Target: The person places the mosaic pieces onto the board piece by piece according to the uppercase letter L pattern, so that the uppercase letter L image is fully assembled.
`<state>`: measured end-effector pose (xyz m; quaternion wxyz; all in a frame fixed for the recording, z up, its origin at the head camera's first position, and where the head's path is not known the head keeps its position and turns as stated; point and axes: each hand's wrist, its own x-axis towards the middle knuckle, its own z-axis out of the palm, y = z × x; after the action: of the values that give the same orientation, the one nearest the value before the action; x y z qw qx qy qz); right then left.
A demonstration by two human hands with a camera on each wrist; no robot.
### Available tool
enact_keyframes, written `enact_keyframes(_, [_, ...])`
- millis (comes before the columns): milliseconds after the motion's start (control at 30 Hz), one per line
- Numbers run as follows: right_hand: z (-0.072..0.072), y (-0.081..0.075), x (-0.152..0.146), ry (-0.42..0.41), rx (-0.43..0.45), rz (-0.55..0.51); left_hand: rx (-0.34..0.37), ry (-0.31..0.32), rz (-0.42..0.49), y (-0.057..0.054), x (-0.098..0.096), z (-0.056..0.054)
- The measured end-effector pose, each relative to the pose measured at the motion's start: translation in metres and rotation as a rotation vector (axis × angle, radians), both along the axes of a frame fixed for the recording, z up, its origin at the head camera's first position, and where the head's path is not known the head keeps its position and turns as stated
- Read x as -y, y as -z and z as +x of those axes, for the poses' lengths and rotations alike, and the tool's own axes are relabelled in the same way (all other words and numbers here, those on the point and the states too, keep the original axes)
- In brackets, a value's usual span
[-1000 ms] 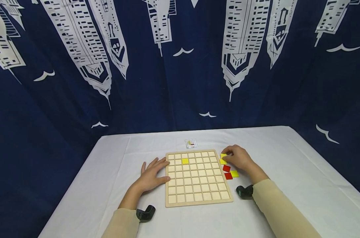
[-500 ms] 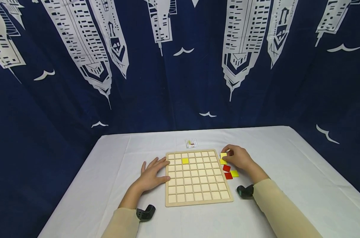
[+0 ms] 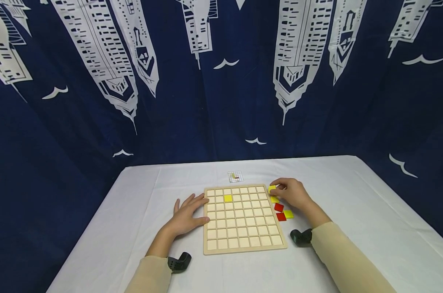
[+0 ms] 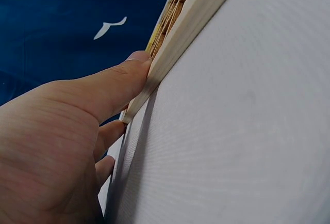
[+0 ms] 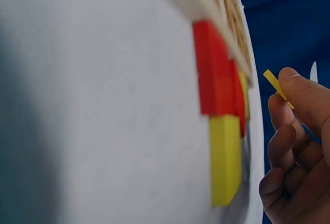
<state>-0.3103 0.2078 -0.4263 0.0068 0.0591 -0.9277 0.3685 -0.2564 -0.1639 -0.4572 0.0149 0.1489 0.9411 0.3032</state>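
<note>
My right hand [image 3: 293, 192] pinches a yellow square tile [image 5: 275, 84] between thumb and fingers, lifted just off the right edge of the wooden grid board [image 3: 245, 250]. Below it on the cloth lie another yellow tile [image 3: 274, 200], a red tile [image 3: 278, 207], a second red tile [image 3: 281, 217] and a further yellow tile [image 3: 289, 214]. One yellow tile [image 3: 228, 198] sits in a cell in the board's second row. At the board's left side, my left hand [image 3: 184, 219] rests with fingers spread, thumb [image 4: 124, 82] and fingertips touching the wooden edge.
A small printed grid card [image 3: 235, 176] with coloured squares lies behind the board. White cloth [image 3: 133, 211] covers the table, and a dark blue patterned curtain [image 3: 221, 106] hangs beyond its far edge.
My right hand has raised the yellow tile from beside the other yellow one and carried it slightly left, towards the board's corner. The left hand stays in place.
</note>
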Motion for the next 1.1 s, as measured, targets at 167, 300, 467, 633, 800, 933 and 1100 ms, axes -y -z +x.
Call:
enact_keyframes(167, [0.003, -0.005, 0.010, -0.026, -0.025, -0.019, 0.000, 0.005, -0.002, 0.000, 0.001, 0.001])
enact_keyframes(300, [0.004, -0.008, 0.020, -0.057, -0.044, -0.036, -0.005, 0.010, 0.002, 0.000, 0.001, 0.002])
enact_keyframes(467, [0.006, -0.009, 0.032, -0.100, -0.048, -0.070, -0.007, 0.011, 0.002, 0.000, 0.001, 0.002])
enact_keyframes(633, [0.009, -0.009, 0.043, -0.147, -0.021, -0.077, -0.005, 0.012, 0.003, 0.000, 0.001, 0.001])
enact_keyframes(800, [0.012, -0.007, 0.054, -0.202, 0.022, -0.095, 0.008, 0.010, 0.010, -0.001, 0.001, 0.002])
enact_keyframes(933, [0.014, -0.005, 0.063, -0.248, 0.053, -0.111, 0.005, 0.009, 0.007, -0.001, 0.001, 0.002])
enact_keyframes(1100, [0.015, -0.003, 0.071, -0.320, 0.059, -0.121, 0.003, 0.009, -0.002, -0.001, 0.001, 0.001])
